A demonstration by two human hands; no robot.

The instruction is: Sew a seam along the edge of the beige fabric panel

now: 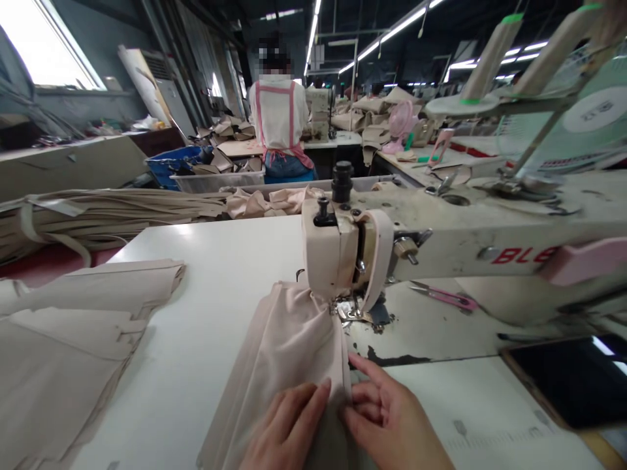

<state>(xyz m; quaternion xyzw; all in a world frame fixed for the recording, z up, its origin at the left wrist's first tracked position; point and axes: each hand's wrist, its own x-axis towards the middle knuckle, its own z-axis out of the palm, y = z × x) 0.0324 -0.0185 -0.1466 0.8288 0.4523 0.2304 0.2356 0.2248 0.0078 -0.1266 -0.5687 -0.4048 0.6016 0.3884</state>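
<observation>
A folded beige fabric piece (289, 346) lies in layers on the white table, its far end under the head of a sewing machine (326, 254). Its right edge runs up to the metal presser foot (349, 312). My left hand (291, 424) rests on top of the fabric, fingers bent and drawn together, gripping the cloth near its right side. At that same edge, my right hand (386, 418) pinches the cloth between thumb and curled fingers, with the index finger stretched along the edge towards the foot. The fingertips' undersides are hidden.
Stacked beige panels (63, 352) lie at the left, with bundled strips (112, 215) behind them. Pink-handled thread snips (445, 297) lie under the machine arm. A phone (573, 378) sits at the right. Ahead, a person (281, 117) sits facing away.
</observation>
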